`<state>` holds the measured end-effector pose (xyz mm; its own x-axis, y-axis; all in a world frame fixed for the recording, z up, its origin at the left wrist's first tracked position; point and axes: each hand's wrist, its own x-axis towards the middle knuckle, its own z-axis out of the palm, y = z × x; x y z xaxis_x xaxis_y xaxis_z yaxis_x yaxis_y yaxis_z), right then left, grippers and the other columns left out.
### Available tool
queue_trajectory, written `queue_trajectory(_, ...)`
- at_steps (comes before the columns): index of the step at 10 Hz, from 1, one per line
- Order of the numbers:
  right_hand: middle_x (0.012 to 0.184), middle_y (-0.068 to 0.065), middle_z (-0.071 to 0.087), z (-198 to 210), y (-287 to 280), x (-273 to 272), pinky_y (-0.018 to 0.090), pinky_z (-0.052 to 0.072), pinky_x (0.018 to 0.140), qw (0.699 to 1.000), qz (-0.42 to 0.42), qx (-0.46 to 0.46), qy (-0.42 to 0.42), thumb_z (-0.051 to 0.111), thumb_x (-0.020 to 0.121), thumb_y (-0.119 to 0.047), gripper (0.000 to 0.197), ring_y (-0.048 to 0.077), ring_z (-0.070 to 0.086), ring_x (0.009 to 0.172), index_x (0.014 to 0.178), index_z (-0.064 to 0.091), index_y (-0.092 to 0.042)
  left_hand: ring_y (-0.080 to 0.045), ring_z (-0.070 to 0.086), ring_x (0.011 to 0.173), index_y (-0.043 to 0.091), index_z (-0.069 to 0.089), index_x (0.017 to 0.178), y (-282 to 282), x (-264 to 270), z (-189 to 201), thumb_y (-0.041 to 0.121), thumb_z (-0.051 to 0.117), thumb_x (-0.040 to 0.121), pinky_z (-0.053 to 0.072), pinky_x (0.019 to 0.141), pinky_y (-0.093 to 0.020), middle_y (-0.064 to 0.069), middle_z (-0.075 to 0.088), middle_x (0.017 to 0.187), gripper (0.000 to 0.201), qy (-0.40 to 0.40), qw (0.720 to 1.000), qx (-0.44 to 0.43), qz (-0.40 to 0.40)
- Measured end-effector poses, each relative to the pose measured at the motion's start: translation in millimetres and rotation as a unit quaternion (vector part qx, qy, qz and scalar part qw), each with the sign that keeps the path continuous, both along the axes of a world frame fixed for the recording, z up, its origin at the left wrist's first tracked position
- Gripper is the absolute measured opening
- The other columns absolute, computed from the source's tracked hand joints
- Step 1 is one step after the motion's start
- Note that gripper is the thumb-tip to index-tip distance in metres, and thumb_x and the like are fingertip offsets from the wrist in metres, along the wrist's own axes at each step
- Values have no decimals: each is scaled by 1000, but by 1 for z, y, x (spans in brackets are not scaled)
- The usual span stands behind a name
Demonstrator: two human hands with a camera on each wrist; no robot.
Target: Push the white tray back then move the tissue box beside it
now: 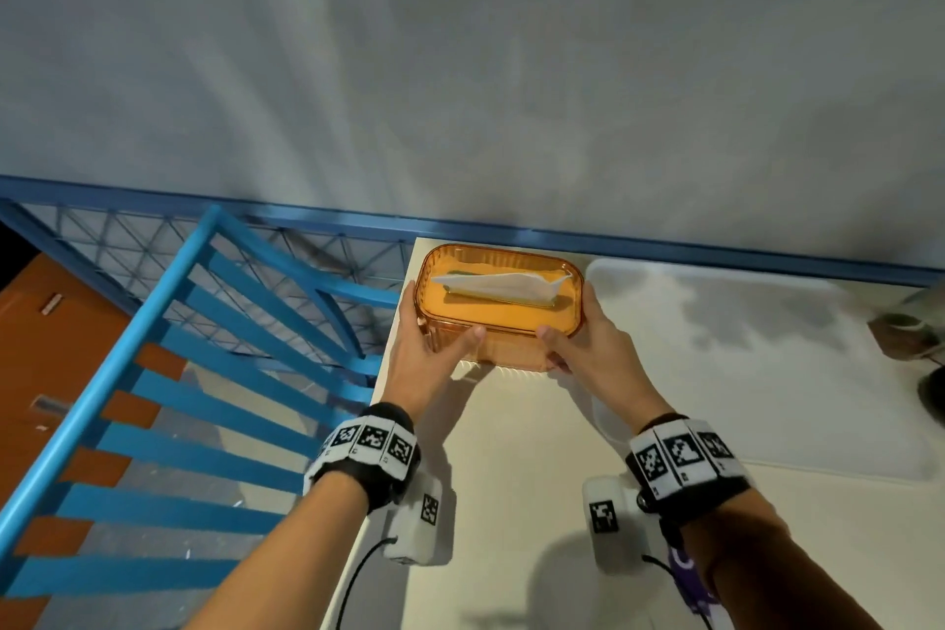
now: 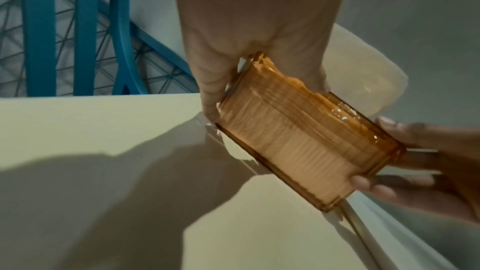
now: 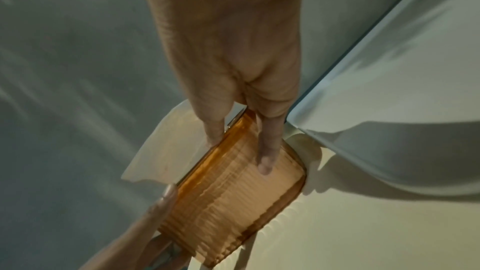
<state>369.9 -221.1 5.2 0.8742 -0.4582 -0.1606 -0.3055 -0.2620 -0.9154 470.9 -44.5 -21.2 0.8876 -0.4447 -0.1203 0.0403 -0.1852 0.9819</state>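
An orange see-through tissue box (image 1: pixel 498 307) with a white tissue (image 1: pixel 501 284) poking out sits at the back left corner of the cream table (image 1: pixel 511 501). Both hands hold it by its ends. My left hand (image 1: pixel 440 320) grips the left end, thumb on the front wall. My right hand (image 1: pixel 570 320) grips the right end. The white tray (image 1: pixel 767 363) lies just right of the box, near the wall. From the wrists I see the box (image 2: pixel 298 141) (image 3: pixel 233 202) between the hands, the tray rim (image 3: pixel 402 100) close by. Whether the box touches the table I cannot tell.
A blue slatted chair (image 1: pixel 204 373) stands left of the table, its back close to the table's left edge. A blue rail (image 1: pixel 665 240) runs along the grey wall behind. A dark object (image 1: pixel 910 322) sits at the far right edge.
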Motion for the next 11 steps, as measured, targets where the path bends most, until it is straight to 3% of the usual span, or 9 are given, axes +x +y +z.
queue_trajectory(1, 105, -6, 58, 1, -7, 14, 7, 50, 50, 1000, 4, 11, -11, 59, 89, -32, 61, 4, 60, 83, 141, 28, -29, 13, 47, 107, 33, 20, 144, -7, 10, -1, 26, 74, 77, 39, 78, -4, 16, 47, 125, 87, 7, 1000, -13, 13)
queue_trajectory(2, 106, 1, 58, 5, -13, 29, 5, 47, 48, 999, -3, 33, -15, 59, 90, -23, 55, 9, 60, 80, 138, 33, -25, -6, 50, 116, 29, 17, 147, -16, 25, 0, 25, 75, 75, 42, 85, -13, 7, 46, 132, 92, 16, 1000, -21, 4)
queue_trajectory(4, 99, 9, 61, 7, -29, 55, 9, 48, 45, 1000, -14, 16, 11, 59, 90, -22, 52, 15, 63, 69, 136, 35, -24, -15, 47, 121, 27, 15, 147, -32, 51, 1, 25, 77, 73, 41, 107, -39, 3, 46, 132, 96, 49, 999, -12, 10)
queue_trajectory(5, 98, 10, 63, 6, -37, 65, 13, 54, 48, 999, -5, -12, 46, 58, 91, -25, 42, 17, 64, 68, 128, 43, -17, -15, 48, 118, 24, 16, 146, -40, 58, 2, 23, 76, 74, 42, 104, -37, 3, 47, 128, 94, 58, 998, -12, 14)
queue_trajectory(6, 97, 10, 63, 8, -42, 71, 24, 56, 61, 998, 4, -19, 59, 56, 92, -25, 28, 21, 64, 72, 116, 44, -18, -15, 48, 116, 25, 17, 145, -44, 64, 4, 24, 77, 74, 42, 103, -36, 4, 47, 127, 93, 61, 998, -10, 12)
queue_trajectory(8, 98, 9, 59, 11, -40, 77, 23, 54, 61, 997, 2, -26, 66, 53, 93, -25, 39, 20, 62, 72, 128, 40, -15, -17, 50, 116, 26, 18, 145, -46, 74, 4, 24, 79, 72, 42, 107, -42, 3, 48, 126, 96, 74, 997, -9, 15)
queue_trajectory(11, 109, 14, 59, 10, -36, 74, 27, 56, 68, 998, -6, -12, 58, 52, 93, -26, 51, 24, 63, 84, 138, 30, -17, -17, 49, 116, 27, 19, 144, -45, 69, 6, 20, 77, 74, 42, 106, -43, 3, 48, 126, 91, 87, 995, -32, 22)
